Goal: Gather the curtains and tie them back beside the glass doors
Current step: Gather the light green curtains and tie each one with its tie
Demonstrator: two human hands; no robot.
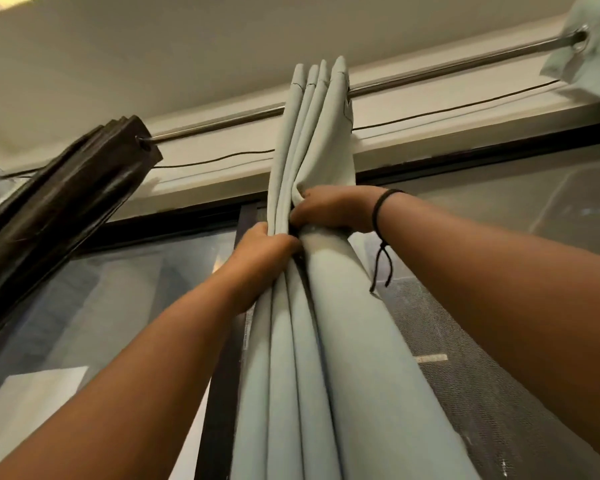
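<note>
Obs., head view, looking up. Landmark: the metal curtain rod (pixel 430 75) running across the top of the glass doors (pixel 482 209).

Pale grey-green curtain (pixel 312 133) hangs from the rod near its middle, bunched into four or five tight vertical folds. The folds fan slightly at the rod and narrow below it where both hands grip.

Left hand (pixel 262 249): below the rod, on the left side of the bunch, fingers curled around the folds, clamped on the fabric.

Right hand (pixel 329 211): just above the left hand, nearer the rod, fingers curled into the folds from the right side and pinching them. A dark cord bracelet (pixel 381 209) sits on this wrist, its loose ends dangling.

A dark strip shows between the folds just under the hands; cannot tell what it is.

Dark brown curtain (pixel 66 188) is gathered at the rod's left end. A second pale panel (pixel 589 46) hangs at the rod's right end. A thin dark cable (pixel 447 109) runs just under the rod.
</note>
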